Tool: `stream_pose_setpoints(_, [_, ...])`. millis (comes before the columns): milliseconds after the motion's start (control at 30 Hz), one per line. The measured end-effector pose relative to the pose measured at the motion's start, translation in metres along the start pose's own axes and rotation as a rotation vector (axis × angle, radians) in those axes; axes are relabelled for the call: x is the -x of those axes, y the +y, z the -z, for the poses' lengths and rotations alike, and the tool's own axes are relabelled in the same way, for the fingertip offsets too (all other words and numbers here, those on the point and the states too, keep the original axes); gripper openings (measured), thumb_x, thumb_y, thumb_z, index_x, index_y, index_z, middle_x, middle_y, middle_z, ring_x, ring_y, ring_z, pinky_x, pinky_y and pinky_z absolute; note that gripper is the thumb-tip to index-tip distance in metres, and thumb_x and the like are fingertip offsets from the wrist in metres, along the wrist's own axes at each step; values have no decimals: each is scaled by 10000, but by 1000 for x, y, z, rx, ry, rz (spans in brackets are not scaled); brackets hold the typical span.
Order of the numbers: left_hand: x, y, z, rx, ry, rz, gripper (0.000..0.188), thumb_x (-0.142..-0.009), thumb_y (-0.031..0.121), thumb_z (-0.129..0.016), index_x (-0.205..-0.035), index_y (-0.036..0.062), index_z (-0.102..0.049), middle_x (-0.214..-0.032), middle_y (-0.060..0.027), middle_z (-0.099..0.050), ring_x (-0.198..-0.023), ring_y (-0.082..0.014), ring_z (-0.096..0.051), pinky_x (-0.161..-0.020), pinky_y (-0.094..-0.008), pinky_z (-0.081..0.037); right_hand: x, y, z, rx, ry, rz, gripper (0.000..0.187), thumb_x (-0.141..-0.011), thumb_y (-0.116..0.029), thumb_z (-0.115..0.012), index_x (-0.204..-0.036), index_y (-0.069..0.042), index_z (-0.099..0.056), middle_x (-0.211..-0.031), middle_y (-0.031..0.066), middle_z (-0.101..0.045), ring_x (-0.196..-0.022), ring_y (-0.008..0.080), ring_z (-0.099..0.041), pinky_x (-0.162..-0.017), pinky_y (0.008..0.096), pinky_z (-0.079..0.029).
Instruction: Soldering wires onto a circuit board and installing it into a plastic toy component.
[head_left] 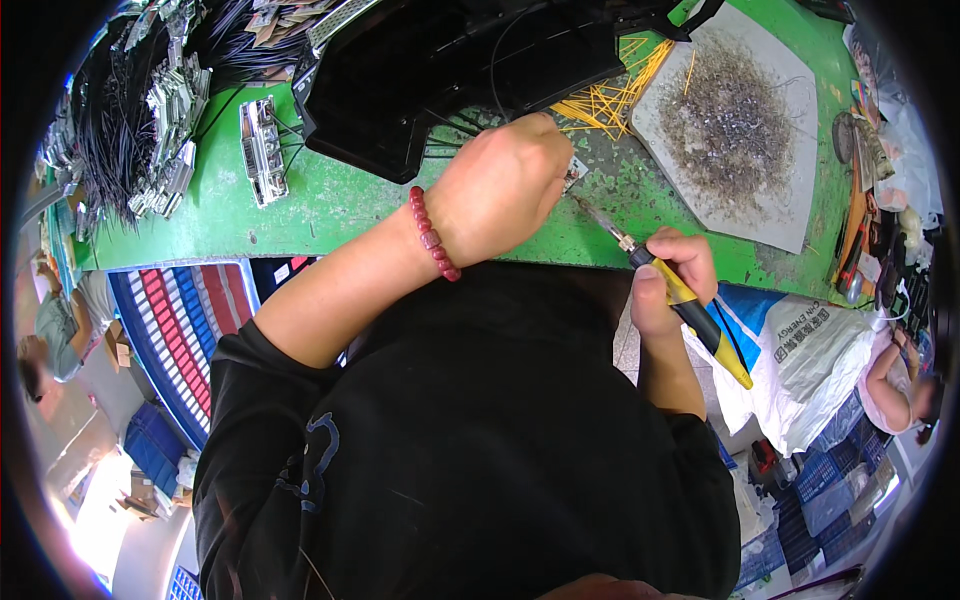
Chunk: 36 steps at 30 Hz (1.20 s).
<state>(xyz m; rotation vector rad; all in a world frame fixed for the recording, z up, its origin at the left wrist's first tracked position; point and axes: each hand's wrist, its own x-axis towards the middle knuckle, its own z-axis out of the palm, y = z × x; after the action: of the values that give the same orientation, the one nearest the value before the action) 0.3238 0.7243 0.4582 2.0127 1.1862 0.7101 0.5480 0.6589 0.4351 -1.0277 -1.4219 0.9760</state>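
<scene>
My right hand (672, 270) grips a yellow and black soldering iron (688, 300). Its metal tip slants up and left, close to my left fingertips. My left hand (510, 185), with a red bead bracelet (431, 238) at the wrist, is closed over the green bench. A small pale, metallic-looking piece (574, 174) shows at its fingers; the rest is hidden by the hand. Just beyond my left hand stands a large black plastic housing (450, 75). Dark wires run from beneath the housing toward that hand.
Yellow wires (625, 100) lie beside a pale board (790, 215) covered in dark debris. At left are a chrome-coloured part (262, 150) and heaped metal parts with black cables (175, 100). Tools and bags crowd the right edge. A white sack (800, 360) hangs below the green bench (200, 225).
</scene>
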Motion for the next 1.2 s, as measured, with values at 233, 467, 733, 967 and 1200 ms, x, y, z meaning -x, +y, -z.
stream_pose_setpoints(233, [1, -1, 0, 6, 4, -7, 82, -745, -40, -617, -740, -19, -537, -780, -146, -557, -739, -338, -575, -647, -388, -480, -2, 0, -1, 55, -34, 1, 240, -804, -159, -699, -915, -6, -551, -703, 37, -532, -574, 94, -433, -515, 237, -327])
stream_pose_setpoints(467, [0, 1, 0, 7, 14, -13, 81, -745, -42, -615, -736, -17, -538, -778, -147, -560, -739, -338, -579, -649, -386, -482, 2, 1, -9, -52, 214, -12, 324, -828, -231, -706, -962, -11, -509, -743, 78, -537, -658, 144, -527, -611, 291, -434])
stream_pose_setpoints(733, [0, -5, 1, 30, 33, -41, 66, -744, -31, -633, -746, -20, -569, -777, -146, -573, -703, -326, -591, -618, -369, -487, -43, -7, -17, 392, -230, 171, 270, -803, 42, -678, -1057, -49, -674, -748, 70, -662, -641, 201, -655, -566, 285, -504])
stream_pose_setpoints(967, [-6, 3, 22, 129, -19, -8, 51, -749, -6, -660, -765, -15, -613, -768, -125, -601, -655, -251, -607, -580, -324, -483, -75, 10, -29, 518, -410, 619, 369, -760, -60, -652, -1113, -155, -609, -894, 57, -651, -805, 278, -640, -672, 366, -497])
stream_pose_setpoints(1200, [11, 36, 57, -70, 224, -101, 482, -632, 78, -805, -1077, 63, -623, -1163, -127, -554, -908, -225, -628, -742, -322, -526, -81, -30, -53, 168, -84, 464, 345, -757, 78, -724, -1036, -66, -581, -881, 117, -684, -755, 220, -685, -629, 293, -544])
